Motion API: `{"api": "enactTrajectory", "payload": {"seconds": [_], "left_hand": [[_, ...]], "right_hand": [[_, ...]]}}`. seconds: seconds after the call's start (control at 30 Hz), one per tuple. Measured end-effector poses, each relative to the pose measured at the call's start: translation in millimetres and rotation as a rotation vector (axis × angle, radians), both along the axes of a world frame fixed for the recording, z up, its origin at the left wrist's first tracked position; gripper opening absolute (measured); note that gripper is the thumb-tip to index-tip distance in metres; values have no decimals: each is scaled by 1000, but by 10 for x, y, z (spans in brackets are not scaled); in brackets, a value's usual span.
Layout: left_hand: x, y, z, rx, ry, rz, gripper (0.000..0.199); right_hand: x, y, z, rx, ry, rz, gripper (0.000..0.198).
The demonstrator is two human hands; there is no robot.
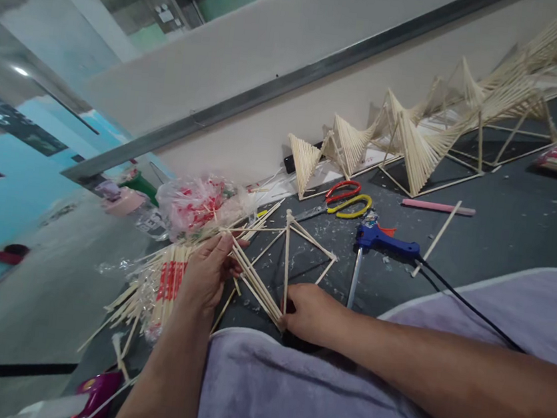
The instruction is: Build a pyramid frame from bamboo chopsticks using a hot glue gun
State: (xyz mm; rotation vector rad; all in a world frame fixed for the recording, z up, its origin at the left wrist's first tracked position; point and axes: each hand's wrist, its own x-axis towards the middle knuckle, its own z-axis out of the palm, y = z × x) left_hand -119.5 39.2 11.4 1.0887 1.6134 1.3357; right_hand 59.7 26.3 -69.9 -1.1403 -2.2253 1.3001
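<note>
A small open frame of thin wooden sticks [287,254] stands on the dark table in front of me. My left hand [210,267] pinches its left corner, where several sticks meet. At the near corner, my right hand [314,312] has its fingers closed round the lower stick ends. Several sticks lie side by side between my two hands. Just right of the frame is a blue glue gun [388,241] with a clear glue stick [354,278] in it. Scissors [347,200] with red and yellow handles lie behind the frame.
Twisted stick structures [410,150] line the wall. Loose sticks in torn plastic wrapping [170,277] lie left, below a plastic bag [193,203]. A pink pen-like stick [438,207] and a loose stick [436,239] lie right. The glue gun's cord [469,304] crosses a purple cloth [530,298].
</note>
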Motion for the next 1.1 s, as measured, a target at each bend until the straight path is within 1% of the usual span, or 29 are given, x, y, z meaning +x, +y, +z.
{"api": "enactTrajectory", "payload": {"seconds": [0.23,0.5,0.63,0.77,0.93,1.1], "left_hand": [[11,12,-7,-9,21,28,44],[2,21,-6,-7,18,7,42],[39,17,13,-16,55,35,43],[46,22,7,-7,81,46,41],[19,26,-20,16,102,26,40],[24,20,-14,16,101,21,39]], "right_hand": [[-5,-1,-22,-2,31,2,19],[-13,7,-44,-25,26,13,20],[-19,24,-66,-34,41,27,21],[1,35,-28,-46,20,42,20],[41,36,42,-64,5,68,16],[33,38,15,-117,46,83,14]]}}
